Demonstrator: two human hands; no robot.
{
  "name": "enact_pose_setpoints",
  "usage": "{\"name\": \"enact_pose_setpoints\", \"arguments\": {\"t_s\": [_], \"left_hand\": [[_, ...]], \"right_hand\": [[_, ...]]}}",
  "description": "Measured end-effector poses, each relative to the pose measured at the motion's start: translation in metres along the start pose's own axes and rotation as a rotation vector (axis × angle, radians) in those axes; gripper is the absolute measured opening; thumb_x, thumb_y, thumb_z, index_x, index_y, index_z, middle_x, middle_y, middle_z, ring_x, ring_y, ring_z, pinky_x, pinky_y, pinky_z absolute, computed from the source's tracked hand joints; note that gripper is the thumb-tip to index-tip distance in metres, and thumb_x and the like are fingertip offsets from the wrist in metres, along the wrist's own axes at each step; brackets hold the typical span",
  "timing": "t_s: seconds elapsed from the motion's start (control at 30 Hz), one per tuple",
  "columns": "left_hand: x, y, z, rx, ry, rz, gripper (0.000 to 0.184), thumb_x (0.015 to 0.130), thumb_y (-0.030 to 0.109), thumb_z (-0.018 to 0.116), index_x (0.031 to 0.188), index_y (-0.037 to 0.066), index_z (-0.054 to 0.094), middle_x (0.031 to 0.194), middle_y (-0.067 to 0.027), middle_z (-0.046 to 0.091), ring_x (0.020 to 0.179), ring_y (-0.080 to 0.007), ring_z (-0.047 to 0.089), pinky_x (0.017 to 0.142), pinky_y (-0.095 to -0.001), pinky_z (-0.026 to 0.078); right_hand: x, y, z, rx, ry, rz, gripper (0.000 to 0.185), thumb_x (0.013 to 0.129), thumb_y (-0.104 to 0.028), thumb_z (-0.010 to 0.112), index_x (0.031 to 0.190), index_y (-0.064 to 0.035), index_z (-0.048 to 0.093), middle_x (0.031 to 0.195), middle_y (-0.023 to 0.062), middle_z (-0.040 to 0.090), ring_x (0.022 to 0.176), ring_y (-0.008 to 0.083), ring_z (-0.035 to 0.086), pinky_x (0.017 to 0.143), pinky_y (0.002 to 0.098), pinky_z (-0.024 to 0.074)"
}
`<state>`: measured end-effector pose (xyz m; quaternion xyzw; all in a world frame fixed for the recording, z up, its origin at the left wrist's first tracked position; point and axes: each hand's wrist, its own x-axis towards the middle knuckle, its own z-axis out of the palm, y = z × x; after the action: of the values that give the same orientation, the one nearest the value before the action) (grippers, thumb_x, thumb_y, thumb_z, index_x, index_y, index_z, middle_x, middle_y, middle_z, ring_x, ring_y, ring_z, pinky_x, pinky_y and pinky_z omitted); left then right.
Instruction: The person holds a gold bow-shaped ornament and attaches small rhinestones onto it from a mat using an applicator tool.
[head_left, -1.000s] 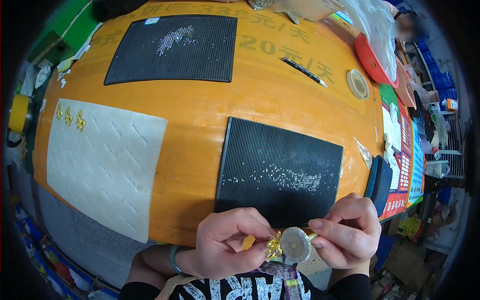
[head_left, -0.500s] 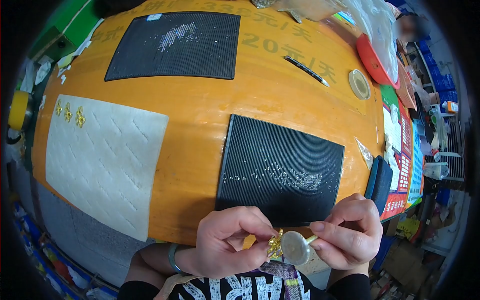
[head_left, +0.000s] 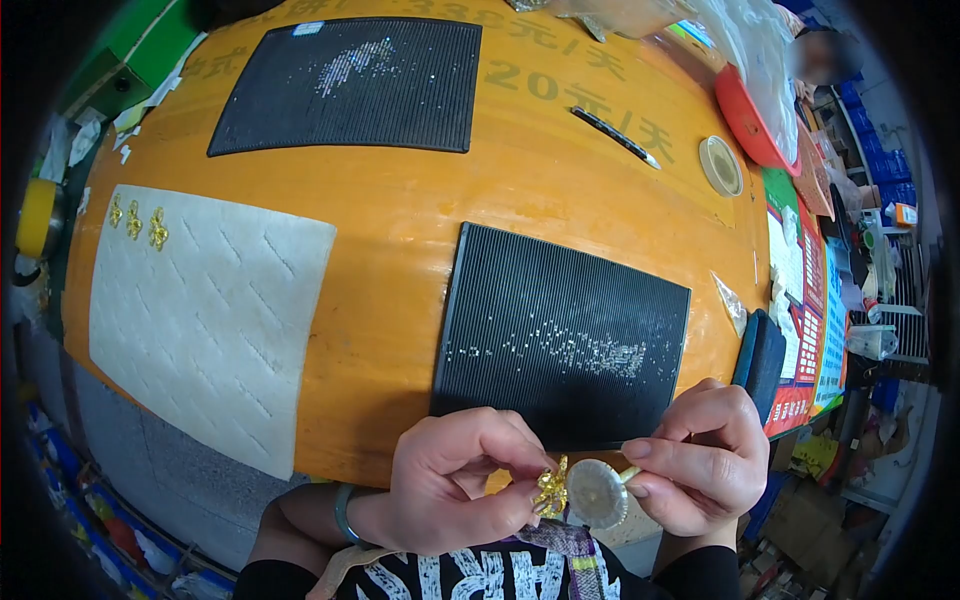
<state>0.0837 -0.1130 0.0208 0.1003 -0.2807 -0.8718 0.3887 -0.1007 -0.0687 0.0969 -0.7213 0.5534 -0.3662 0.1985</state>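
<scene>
My left hand (head_left: 468, 482) is closed in a pinch on a small gold-coloured ornament (head_left: 550, 492) with an openwork, flower-like shape. My right hand (head_left: 702, 462) pinches a short yellow stick (head_left: 630, 474), which meets a round greyish-white disc (head_left: 597, 494). The disc sits right beside the ornament, between my hands; whether they touch I cannot tell. Just beyond my hands lies a ribbed black mat (head_left: 560, 290) with many tiny shiny stones scattered across it. Similar gold ornaments (head_left: 158, 230) rest in the top left corner of a white pad (head_left: 210, 330).
Farther back is a second ribbed black mat (head_left: 420, 110) with tiny stones. A dark pen (head_left: 615, 136), a small round dish (head_left: 720, 166) and a red basin (head_left: 745, 125) with clear plastic stand at the right. A dark case (head_left: 762, 360) lies near the table's right edge.
The disc has turned slightly, showing more of its face and a bumpy rim, and moved a little right. Both hands keep their pinches. The view has shifted very slightly.
</scene>
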Motion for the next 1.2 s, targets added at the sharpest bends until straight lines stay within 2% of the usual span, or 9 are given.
{"name": "enact_pose_setpoints", "arguments": {"t_s": [0.9, 1.07, 1.13, 1.2], "left_hand": [[0.002, 0.003, 0.001, 0.017, -0.009, -0.033, 0.017, 0.071, -0.014, 0.054, 0.087, -0.007, 0.052, 0.081, -0.0133, 0.056, 0.073, -0.0121, 0.056, 0.065, -0.0211, 0.045], [0.003, 0.004, 0.001, 0.025, -0.020, -0.030, 0.017, 0.072, -0.013, 0.053, 0.088, -0.007, 0.052, 0.080, -0.0124, 0.056, 0.071, -0.0116, 0.056, 0.063, -0.0206, 0.046], [0.002, 0.009, 0.000, -0.051, 0.001, -0.187, 0.015, 0.075, -0.012, 0.051, 0.088, -0.007, 0.050, 0.079, -0.0112, 0.055, 0.066, -0.0100, 0.055, 0.059, -0.0201, 0.046], [0.003, 0.014, -0.001, -0.063, 0.003, -0.235, 0.014, 0.075, -0.011, 0.050, 0.088, -0.006, 0.049, 0.078, -0.0105, 0.055, 0.064, -0.0093, 0.055, 0.056, -0.0199, 0.046]], "right_hand": [[0.001, 0.001, -0.002, -0.006, -0.016, 0.018, 0.021, 0.062, -0.013, 0.073, 0.081, -0.0052, 0.067, 0.068, 0.0043, 0.048, 0.052, 0.0119, 0.048, 0.041, 0.0208, 0.0360], [0.002, 0.000, -0.001, -0.027, 0.002, 0.000, 0.021, 0.059, -0.012, 0.075, 0.078, -0.0053, 0.068, 0.068, 0.0037, 0.048, 0.052, 0.0119, 0.049, 0.042, 0.0215, 0.0362], [0.001, 0.000, 0.000, -0.005, 0.040, -0.010, 0.022, 0.057, -0.012, 0.075, 0.077, -0.0055, 0.068, 0.068, 0.0035, 0.048, 0.052, 0.0120, 0.049, 0.042, 0.0218, 0.0365], [0.001, 0.000, 0.001, 0.017, 0.077, -0.019, 0.022, 0.056, -0.012, 0.076, 0.076, -0.0058, 0.068, 0.067, 0.0032, 0.048, 0.052, 0.0122, 0.049, 0.042, 0.0222, 0.0369]]}}
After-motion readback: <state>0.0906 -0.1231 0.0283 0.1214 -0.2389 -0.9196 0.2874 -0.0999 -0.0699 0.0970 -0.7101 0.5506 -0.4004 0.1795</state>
